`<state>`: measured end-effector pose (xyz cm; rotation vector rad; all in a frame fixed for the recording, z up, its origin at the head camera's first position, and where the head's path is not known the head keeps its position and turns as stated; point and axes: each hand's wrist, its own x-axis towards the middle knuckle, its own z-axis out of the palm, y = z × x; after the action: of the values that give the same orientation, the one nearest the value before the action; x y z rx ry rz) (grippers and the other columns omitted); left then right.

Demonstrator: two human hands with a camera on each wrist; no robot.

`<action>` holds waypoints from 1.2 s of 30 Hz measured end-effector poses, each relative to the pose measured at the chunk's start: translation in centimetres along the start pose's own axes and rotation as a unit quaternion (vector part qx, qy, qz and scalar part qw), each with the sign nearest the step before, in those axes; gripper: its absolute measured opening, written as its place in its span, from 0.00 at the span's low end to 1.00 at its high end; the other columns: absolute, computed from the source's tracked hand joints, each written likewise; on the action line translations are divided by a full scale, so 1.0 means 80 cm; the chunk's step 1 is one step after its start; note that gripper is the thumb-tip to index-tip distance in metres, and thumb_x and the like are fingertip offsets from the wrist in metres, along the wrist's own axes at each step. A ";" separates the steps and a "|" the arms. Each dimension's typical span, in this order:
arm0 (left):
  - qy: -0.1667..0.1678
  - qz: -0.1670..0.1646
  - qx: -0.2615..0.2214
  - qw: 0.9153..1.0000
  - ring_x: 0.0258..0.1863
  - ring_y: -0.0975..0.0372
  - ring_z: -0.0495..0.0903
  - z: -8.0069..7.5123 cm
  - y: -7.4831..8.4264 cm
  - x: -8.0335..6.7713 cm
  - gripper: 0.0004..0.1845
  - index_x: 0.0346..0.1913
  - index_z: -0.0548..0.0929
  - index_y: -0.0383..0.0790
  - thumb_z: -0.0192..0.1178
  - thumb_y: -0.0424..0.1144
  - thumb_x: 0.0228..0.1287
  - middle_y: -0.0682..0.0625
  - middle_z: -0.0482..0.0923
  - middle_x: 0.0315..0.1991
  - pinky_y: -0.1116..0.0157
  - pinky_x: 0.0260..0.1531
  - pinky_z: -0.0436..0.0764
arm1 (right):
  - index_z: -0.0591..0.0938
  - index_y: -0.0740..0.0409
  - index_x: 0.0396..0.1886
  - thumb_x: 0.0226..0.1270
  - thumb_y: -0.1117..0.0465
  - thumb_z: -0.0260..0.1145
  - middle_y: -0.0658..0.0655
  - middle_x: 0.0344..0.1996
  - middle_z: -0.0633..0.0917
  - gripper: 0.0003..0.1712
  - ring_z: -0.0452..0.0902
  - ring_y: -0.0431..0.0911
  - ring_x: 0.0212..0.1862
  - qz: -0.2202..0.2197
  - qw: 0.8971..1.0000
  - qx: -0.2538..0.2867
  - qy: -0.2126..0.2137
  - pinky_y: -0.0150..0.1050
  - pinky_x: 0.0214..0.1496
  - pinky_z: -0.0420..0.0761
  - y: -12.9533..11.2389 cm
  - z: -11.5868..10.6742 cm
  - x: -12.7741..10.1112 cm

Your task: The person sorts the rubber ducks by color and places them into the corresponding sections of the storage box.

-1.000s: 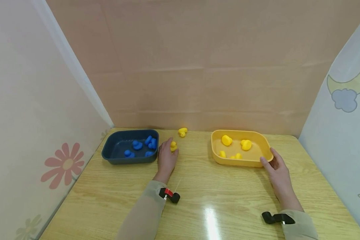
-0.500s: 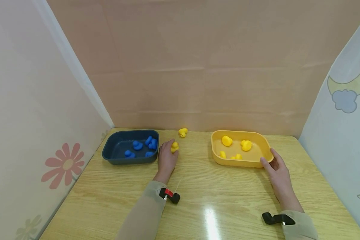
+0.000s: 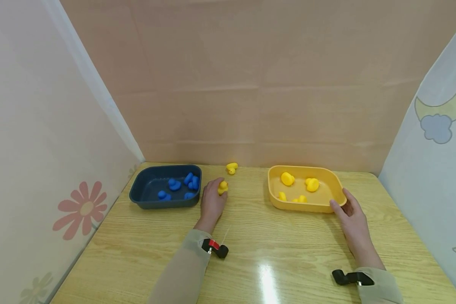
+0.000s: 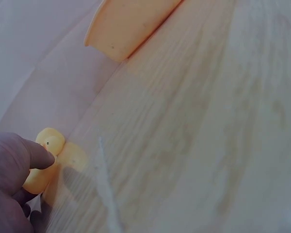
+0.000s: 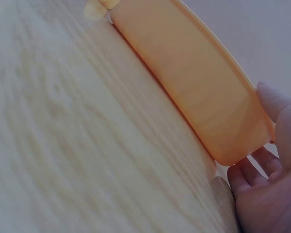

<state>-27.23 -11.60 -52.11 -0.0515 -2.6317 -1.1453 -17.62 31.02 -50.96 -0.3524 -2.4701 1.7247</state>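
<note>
A small yellow toy duck (image 3: 223,188) is pinched between the thumb and fingers of my left hand (image 3: 213,202), just right of the dark blue tray (image 3: 163,204). In the left wrist view the duck (image 4: 50,140) stands upright in the fingers, close to the table. My right hand (image 3: 355,219) grips the near right corner of the yellow tray (image 3: 308,207). Its thumb lies on the rim, and its fingers curl against the outer wall, as the right wrist view shows. Several yellow ducks (image 3: 312,184) lie inside that tray.
Another yellow duck (image 3: 232,168) lies tipped at the table's back edge, between the trays. Several blue ducks (image 3: 174,184) sit in the dark blue tray. A brown paper-like wall (image 3: 228,105) rises behind the wooden table (image 3: 251,236).
The left hand and the duck in its fingers have shifted slightly to the right. The right hand and both trays have stayed practically still.
</note>
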 end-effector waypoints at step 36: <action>-0.005 0.113 -0.096 0.989 0.66 0.50 0.80 0.021 0.095 -0.021 0.26 0.71 0.84 0.41 0.75 0.32 0.72 0.46 0.84 0.66 0.51 0.68 0.81 | 0.42 0.43 0.94 0.86 0.38 0.61 0.61 0.91 0.43 0.53 0.40 0.63 0.89 -0.003 1.000 0.010 0.002 0.28 0.81 0.57 -0.003 0.002 -0.003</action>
<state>-24.93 -5.04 -48.21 -0.3821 -2.4384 -1.3134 -17.43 30.76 -50.78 -0.3470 -2.4479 1.7429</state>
